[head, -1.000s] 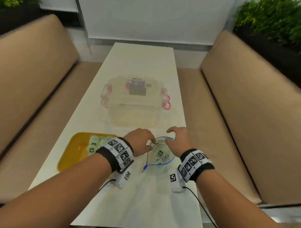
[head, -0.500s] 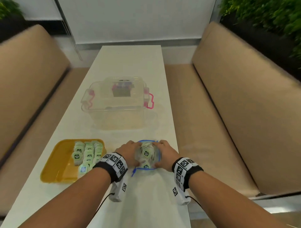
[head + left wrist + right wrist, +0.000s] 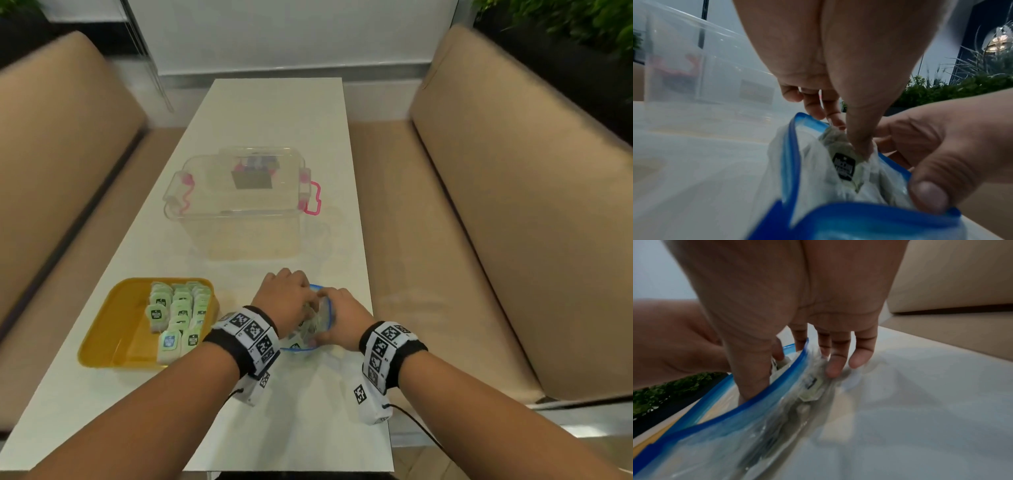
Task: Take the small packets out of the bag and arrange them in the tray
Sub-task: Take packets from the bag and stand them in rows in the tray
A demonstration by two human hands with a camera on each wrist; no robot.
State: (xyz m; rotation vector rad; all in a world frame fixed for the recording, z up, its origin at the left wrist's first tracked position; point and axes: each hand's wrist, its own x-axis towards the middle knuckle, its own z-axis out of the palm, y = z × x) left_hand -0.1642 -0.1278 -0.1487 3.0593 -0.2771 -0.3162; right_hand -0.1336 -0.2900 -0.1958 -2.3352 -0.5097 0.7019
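Your left hand (image 3: 286, 301) covers most of the mouth of the bag (image 3: 323, 310) in the head view, so the packets inside cannot be counted from there. In the left wrist view, the thumb and fingers of the left hand reach into the bag and pinch one small packet (image 3: 845, 164) just below the blue zip rim; this grip is grasping the packet. The packet carries a black label with pale lettering, too blurred to read. Your right hand (image 3: 342, 323) holds the right side of the bag: in the right wrist view its thumb (image 3: 750, 369) sits inside the rim and its fingers (image 3: 835, 363) press the outer wall, so this grip is grasping the bag. Further packets show through the clear wall, blurred. The bag stands on the desk (image 3: 274, 113) between both hands, just right of the yellow tray (image 3: 102, 339). The tray holds rows of pale green packets (image 3: 180, 308) with dark labels, their writing illegible. Behind the bag stands a clear lidded box (image 3: 239, 202) with pink latches; its contents are indistinct.
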